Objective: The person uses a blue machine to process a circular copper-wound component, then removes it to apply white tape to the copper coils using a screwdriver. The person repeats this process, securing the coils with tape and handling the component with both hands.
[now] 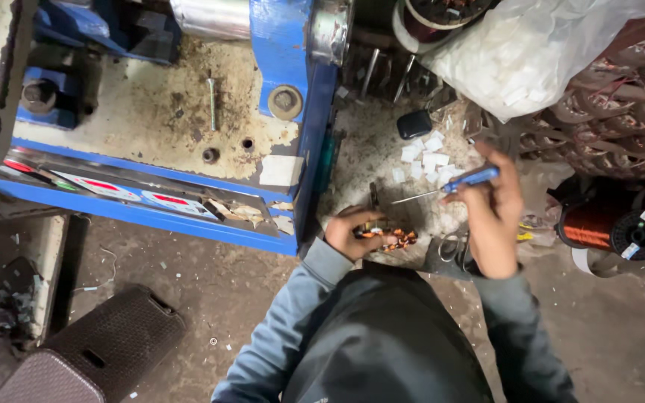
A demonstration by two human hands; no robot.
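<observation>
Grimy workshop floor (210, 298) fills my view, with a blue machine base (278, 60) standing at upper left. My left hand (352, 233) has its fingers clenched around a small copper-wound motor part (390, 237), held low just beside the machine's corner. My right hand (496, 216) grasps a blue-handled screwdriver (466, 179), its tip pointing left above the part. White paper slips (427, 158) lie scattered behind it, scissors (453, 248) below, and a copper wire spool (612, 230) sits at right.

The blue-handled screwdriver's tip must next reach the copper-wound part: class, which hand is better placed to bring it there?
The right hand: it already grips the screwdriver, tip pointing towards the wound part that the left hand holds.
</observation>
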